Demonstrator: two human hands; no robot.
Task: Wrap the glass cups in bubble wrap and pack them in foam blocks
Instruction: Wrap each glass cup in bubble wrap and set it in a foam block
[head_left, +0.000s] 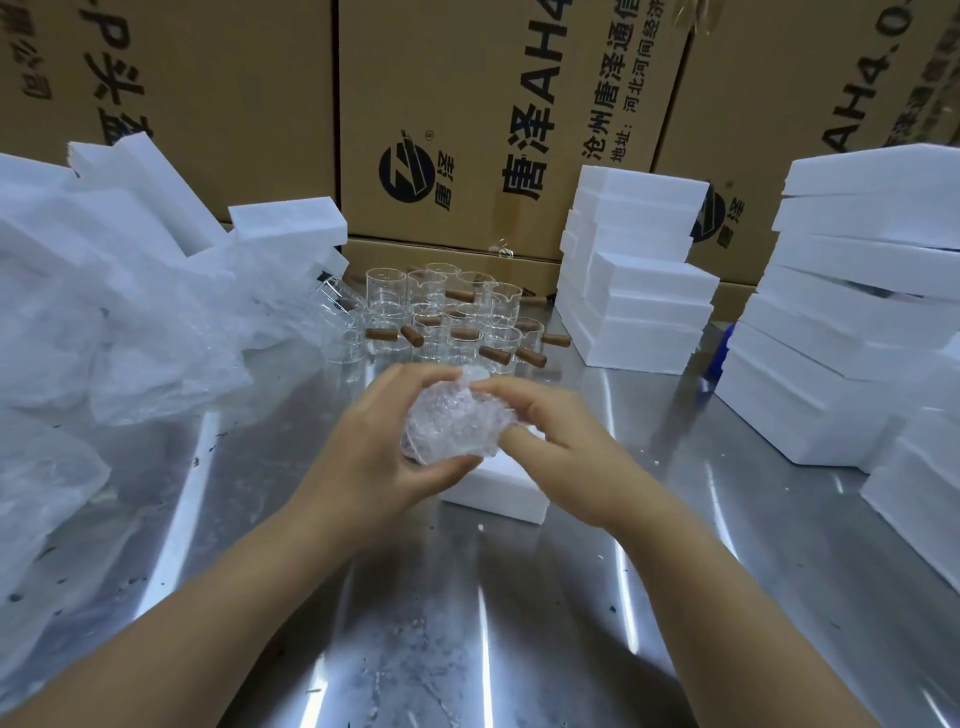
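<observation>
While it is held over the middle of the table (467, 623), a bundle (452, 421) of bubble wrap is gripped from both sides; what is inside it cannot be made out. It is cupped by the left hand (374, 441), whose fingers are curled over its top and whose thumb is hooked beneath it. Its right side is pinched by the right hand (550, 426), thumb on top and fingers bent against the wrap. Just below the bundle a foam block (498, 491) is laid flat on the steel. Behind, a cluster of bare glass cups (441, 317) with brown handles is stood upright. Foam stacks (639, 291) are piled to the right, crumpled plastic sheets (130, 338) to the left, and printed boxes (467, 130) are ranged along the back
</observation>
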